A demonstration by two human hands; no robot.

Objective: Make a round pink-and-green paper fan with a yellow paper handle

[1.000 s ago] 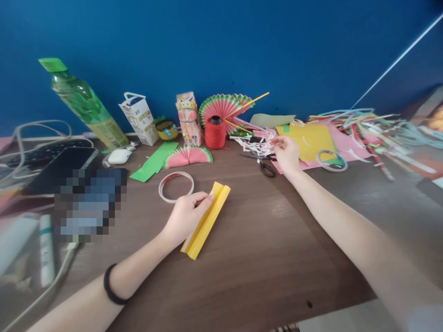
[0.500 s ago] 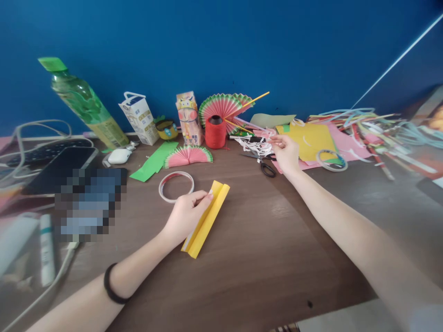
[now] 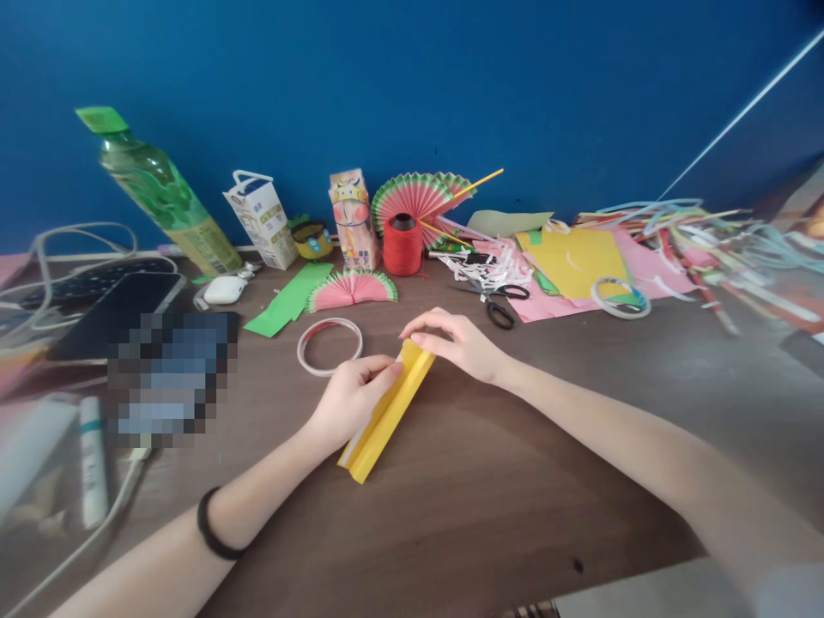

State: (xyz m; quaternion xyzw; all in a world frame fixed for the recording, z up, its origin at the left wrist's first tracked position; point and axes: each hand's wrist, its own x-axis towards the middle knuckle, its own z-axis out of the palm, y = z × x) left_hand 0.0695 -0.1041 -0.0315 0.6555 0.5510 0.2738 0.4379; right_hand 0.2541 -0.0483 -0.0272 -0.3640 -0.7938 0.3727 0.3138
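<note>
Left hand [image 3: 351, 399] is pinching one pleated yellow paper strip [image 3: 390, 410] over the tabletop [image 3: 502, 506], apparently steadying it; right hand [image 3: 467, 345] is touching its far end, grip indiscernible. Beyond strip: one tape roll [image 3: 315, 370] is lying left, another [image 3: 624, 314] right; one pair of scissors [image 3: 499, 317], one red thread spool [image 3: 403, 249].

The phone [image 3: 184, 369] is masked by pixels. Part of the folded yellow paper [image 3: 390, 416] is covered by the left hand [image 3: 357, 395]. The upright fan [image 3: 415, 194] is partly hidden by the red spool [image 3: 402, 251]. Strips [image 3: 760, 266] at far right are blurred; both forearms [image 3: 618, 433] are cut off by the view's edges.
</note>
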